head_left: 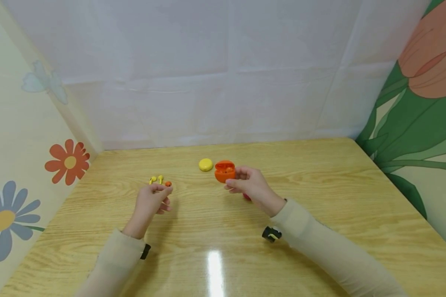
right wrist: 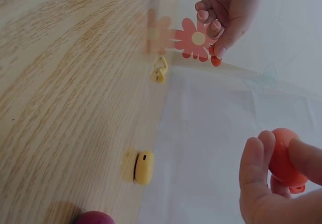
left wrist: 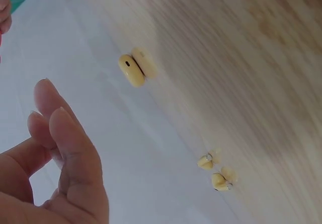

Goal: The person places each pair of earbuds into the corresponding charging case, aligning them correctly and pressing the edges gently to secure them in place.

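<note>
An orange earbud is pinched between the thumb and index finger of my left hand, raised above the table. My right hand grips an orange earbud case by its right side, with the lid flipped up and the inside facing me. In the right wrist view the case shows its rounded outside between thumb and fingers, and the earbud pokes out below the left fingertips. The left hand's own fingers hide the earbud in the left wrist view.
Two yellow earbuds lie on the wooden table just beyond my left hand. A closed yellow case sits left of the orange one. Partly hidden under my right hand is a pink-red rounded object. A white sheet hangs behind the table.
</note>
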`<state>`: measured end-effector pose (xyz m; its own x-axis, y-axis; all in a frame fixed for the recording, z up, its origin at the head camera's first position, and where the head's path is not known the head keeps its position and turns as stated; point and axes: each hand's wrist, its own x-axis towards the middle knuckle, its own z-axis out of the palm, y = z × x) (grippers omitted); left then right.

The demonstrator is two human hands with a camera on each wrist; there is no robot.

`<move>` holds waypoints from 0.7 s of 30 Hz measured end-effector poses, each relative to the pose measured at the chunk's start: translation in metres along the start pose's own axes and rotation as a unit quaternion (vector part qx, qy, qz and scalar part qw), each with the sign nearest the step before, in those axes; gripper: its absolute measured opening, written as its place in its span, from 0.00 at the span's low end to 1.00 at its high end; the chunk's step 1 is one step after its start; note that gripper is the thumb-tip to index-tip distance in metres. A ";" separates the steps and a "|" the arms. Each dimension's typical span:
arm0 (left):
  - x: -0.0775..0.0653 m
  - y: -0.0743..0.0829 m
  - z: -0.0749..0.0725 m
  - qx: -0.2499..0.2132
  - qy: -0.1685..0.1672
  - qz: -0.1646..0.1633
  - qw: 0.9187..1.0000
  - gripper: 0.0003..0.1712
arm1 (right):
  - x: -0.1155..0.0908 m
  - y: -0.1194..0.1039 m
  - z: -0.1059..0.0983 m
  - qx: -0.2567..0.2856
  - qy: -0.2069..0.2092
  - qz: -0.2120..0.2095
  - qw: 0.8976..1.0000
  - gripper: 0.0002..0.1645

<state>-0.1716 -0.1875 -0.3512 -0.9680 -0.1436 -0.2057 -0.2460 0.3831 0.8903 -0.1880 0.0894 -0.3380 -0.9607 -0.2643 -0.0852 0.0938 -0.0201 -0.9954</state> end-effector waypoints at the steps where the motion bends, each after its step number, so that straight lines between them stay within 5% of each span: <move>1: -0.001 0.000 0.001 0.001 0.000 0.002 1.000 0.17 | 0.000 0.000 0.000 0.000 0.001 0.001 1.000 0.19; 21: -0.013 0.014 0.011 -0.041 0.001 0.009 0.999 0.17 | -0.001 0.000 0.001 -0.008 0.000 0.001 1.000 0.19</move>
<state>-0.1628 -0.1700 -0.3400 -0.9722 -0.1396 -0.1882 -0.2233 0.3089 0.9245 -0.1864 0.0891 -0.3382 -0.9607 -0.2635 -0.0871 0.0913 -0.0038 -0.9958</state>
